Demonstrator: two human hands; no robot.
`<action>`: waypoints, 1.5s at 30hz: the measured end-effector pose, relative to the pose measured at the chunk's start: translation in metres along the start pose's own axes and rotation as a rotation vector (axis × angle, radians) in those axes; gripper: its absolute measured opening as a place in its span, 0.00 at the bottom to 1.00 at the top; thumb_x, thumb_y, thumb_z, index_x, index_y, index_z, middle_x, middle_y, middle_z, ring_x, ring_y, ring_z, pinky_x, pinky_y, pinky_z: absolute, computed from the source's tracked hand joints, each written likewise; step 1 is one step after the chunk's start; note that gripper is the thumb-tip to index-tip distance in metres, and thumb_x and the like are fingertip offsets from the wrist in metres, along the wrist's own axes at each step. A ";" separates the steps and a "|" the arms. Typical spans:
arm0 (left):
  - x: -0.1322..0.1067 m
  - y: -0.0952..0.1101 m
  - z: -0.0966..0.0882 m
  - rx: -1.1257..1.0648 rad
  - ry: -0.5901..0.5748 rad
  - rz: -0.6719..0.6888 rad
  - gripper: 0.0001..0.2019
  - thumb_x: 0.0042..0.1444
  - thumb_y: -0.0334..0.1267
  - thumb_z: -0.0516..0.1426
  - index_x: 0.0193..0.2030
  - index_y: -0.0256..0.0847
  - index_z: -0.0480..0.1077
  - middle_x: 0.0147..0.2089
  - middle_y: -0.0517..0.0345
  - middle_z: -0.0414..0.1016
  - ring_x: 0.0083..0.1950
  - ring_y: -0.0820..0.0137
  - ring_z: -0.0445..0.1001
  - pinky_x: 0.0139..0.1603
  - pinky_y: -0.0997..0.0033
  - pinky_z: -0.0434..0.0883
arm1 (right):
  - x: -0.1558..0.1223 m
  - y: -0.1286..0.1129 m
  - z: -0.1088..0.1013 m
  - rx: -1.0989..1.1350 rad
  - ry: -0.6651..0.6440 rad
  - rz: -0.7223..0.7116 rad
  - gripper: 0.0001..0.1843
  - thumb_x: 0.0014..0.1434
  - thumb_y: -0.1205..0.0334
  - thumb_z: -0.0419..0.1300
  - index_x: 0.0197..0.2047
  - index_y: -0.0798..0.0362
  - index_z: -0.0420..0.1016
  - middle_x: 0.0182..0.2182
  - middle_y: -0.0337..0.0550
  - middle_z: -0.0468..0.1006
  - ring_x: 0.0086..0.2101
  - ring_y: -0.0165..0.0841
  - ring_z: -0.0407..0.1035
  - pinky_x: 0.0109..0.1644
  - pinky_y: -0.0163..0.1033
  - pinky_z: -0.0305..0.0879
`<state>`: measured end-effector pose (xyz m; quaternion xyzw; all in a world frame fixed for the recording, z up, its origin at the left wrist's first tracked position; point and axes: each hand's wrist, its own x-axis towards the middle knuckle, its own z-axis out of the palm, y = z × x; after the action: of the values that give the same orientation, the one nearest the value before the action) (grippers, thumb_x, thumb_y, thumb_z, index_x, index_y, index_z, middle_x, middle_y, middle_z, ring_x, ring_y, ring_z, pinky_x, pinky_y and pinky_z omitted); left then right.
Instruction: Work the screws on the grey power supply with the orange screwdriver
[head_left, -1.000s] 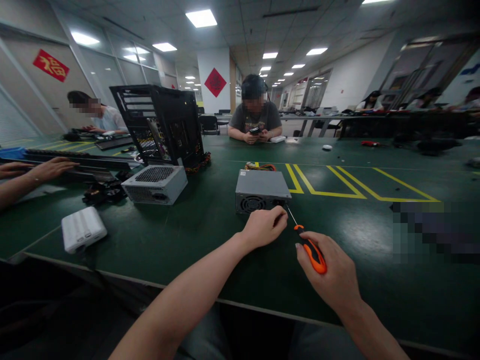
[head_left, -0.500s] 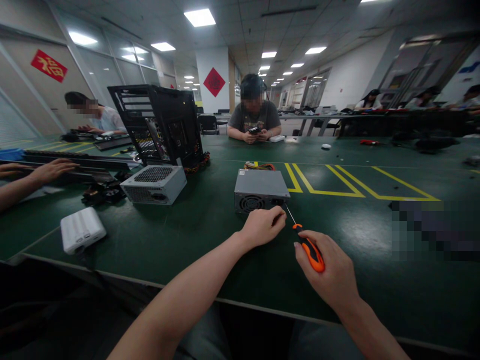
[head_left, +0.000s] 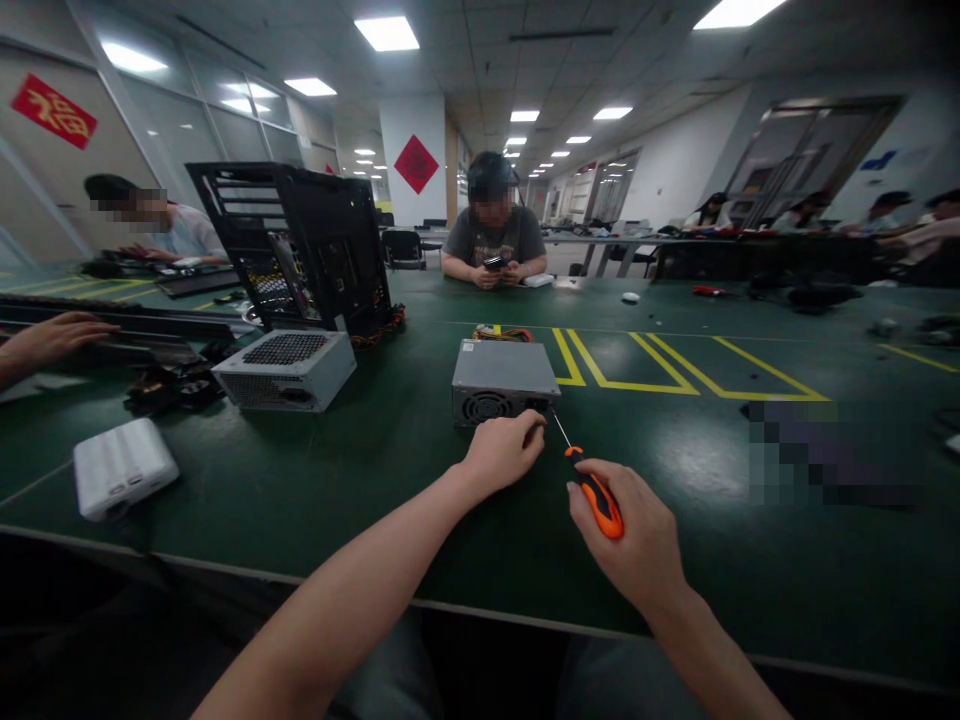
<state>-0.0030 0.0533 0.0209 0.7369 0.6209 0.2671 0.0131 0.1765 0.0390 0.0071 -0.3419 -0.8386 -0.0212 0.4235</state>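
A power supply (head_left: pixel 506 365) at the centre and a second power supply (head_left: pixel 292 372) at centre left make two; one screwdriver (head_left: pixel 600 503), gripped in the right hand (head_left: pixel 637 535), tip by the centre unit's right front corner; the left hand (head_left: pixel 501 452) curls there, whether holding anything I cannot tell; one black case (head_left: pixel 349 265), upper left, parts (head_left: pixel 283 272) inside; green table (head_left: pixel 337 510), yellow lines (head_left: pixel 645 388), lit office

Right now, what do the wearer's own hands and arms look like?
The left hand and right hand are gloveless. Both forearms are uncovered, with no sleeve, watch or bracelet showing. No rings or markings can be made out.
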 end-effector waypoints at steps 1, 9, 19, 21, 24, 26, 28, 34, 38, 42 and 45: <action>0.000 0.000 -0.001 0.012 0.008 -0.010 0.13 0.61 0.40 0.45 0.48 0.45 0.65 0.32 0.60 0.75 0.32 0.70 0.74 0.33 0.73 0.67 | 0.000 0.000 0.000 0.000 0.007 -0.004 0.09 0.57 0.59 0.54 0.40 0.53 0.66 0.33 0.43 0.73 0.31 0.32 0.68 0.35 0.38 0.66; 0.000 0.003 -0.006 0.169 -0.035 -0.052 0.18 0.61 0.41 0.44 0.57 0.45 0.58 0.34 0.56 0.76 0.33 0.66 0.75 0.35 0.68 0.69 | 0.001 -0.002 -0.001 0.019 0.010 -0.013 0.08 0.57 0.60 0.53 0.40 0.53 0.65 0.32 0.42 0.73 0.31 0.31 0.67 0.35 0.37 0.66; 0.001 0.003 -0.001 0.136 -0.138 -0.045 0.24 0.61 0.42 0.44 0.64 0.42 0.50 0.37 0.52 0.76 0.35 0.64 0.76 0.36 0.68 0.69 | 0.001 -0.002 -0.001 0.032 0.011 -0.010 0.07 0.57 0.61 0.54 0.40 0.53 0.65 0.31 0.41 0.72 0.30 0.31 0.67 0.35 0.37 0.65; 0.001 0.003 0.001 0.091 -0.160 -0.058 0.26 0.61 0.42 0.44 0.65 0.40 0.47 0.36 0.53 0.76 0.35 0.65 0.75 0.35 0.69 0.69 | 0.000 -0.003 -0.001 0.032 0.009 -0.006 0.07 0.57 0.61 0.54 0.40 0.53 0.65 0.31 0.41 0.72 0.30 0.31 0.67 0.34 0.37 0.65; 0.001 0.002 0.005 0.022 -0.167 -0.066 0.27 0.60 0.42 0.44 0.65 0.40 0.45 0.35 0.54 0.76 0.35 0.66 0.75 0.35 0.70 0.68 | 0.000 -0.002 -0.001 0.036 0.017 0.007 0.07 0.57 0.61 0.54 0.40 0.53 0.65 0.32 0.42 0.72 0.31 0.31 0.67 0.35 0.37 0.65; 0.001 0.001 0.006 0.010 -0.155 -0.078 0.26 0.60 0.40 0.44 0.65 0.40 0.47 0.34 0.54 0.76 0.35 0.65 0.75 0.36 0.69 0.68 | 0.000 -0.002 -0.002 0.040 0.024 0.011 0.07 0.58 0.60 0.54 0.40 0.53 0.66 0.32 0.41 0.72 0.31 0.31 0.67 0.35 0.37 0.64; 0.001 0.002 0.006 0.014 -0.145 -0.093 0.25 0.59 0.39 0.44 0.64 0.41 0.49 0.35 0.54 0.76 0.36 0.65 0.75 0.38 0.68 0.68 | 0.001 -0.002 -0.002 0.042 0.027 0.004 0.07 0.58 0.60 0.54 0.40 0.52 0.66 0.31 0.41 0.72 0.31 0.31 0.66 0.35 0.37 0.63; 0.000 0.002 0.005 -0.029 -0.122 -0.064 0.25 0.59 0.38 0.44 0.64 0.39 0.49 0.35 0.54 0.76 0.35 0.66 0.75 0.37 0.69 0.68 | 0.002 -0.003 -0.002 0.050 0.051 -0.058 0.07 0.56 0.65 0.55 0.40 0.54 0.69 0.28 0.40 0.69 0.29 0.30 0.62 0.33 0.37 0.61; 0.000 0.002 0.007 -0.018 -0.114 -0.064 0.26 0.59 0.38 0.45 0.64 0.39 0.49 0.35 0.53 0.77 0.36 0.65 0.75 0.37 0.69 0.69 | 0.001 -0.003 -0.002 0.035 0.049 -0.075 0.09 0.55 0.66 0.55 0.41 0.53 0.70 0.29 0.41 0.68 0.30 0.31 0.62 0.35 0.38 0.60; 0.000 0.002 0.006 -0.009 -0.129 -0.060 0.27 0.58 0.39 0.45 0.65 0.39 0.48 0.36 0.53 0.77 0.37 0.64 0.75 0.39 0.68 0.69 | 0.001 -0.003 -0.003 0.034 0.023 -0.061 0.08 0.56 0.64 0.55 0.40 0.53 0.70 0.30 0.42 0.68 0.31 0.32 0.62 0.35 0.39 0.60; 0.000 0.003 0.005 0.001 -0.132 -0.055 0.27 0.58 0.39 0.45 0.65 0.38 0.47 0.35 0.53 0.77 0.38 0.64 0.76 0.39 0.68 0.69 | 0.001 -0.002 -0.003 0.042 0.009 -0.036 0.09 0.58 0.61 0.53 0.41 0.53 0.69 0.31 0.42 0.69 0.31 0.32 0.63 0.35 0.39 0.61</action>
<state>0.0017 0.0542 0.0173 0.7357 0.6387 0.2173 0.0609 0.1771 0.0364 0.0103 -0.3176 -0.8430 -0.0130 0.4340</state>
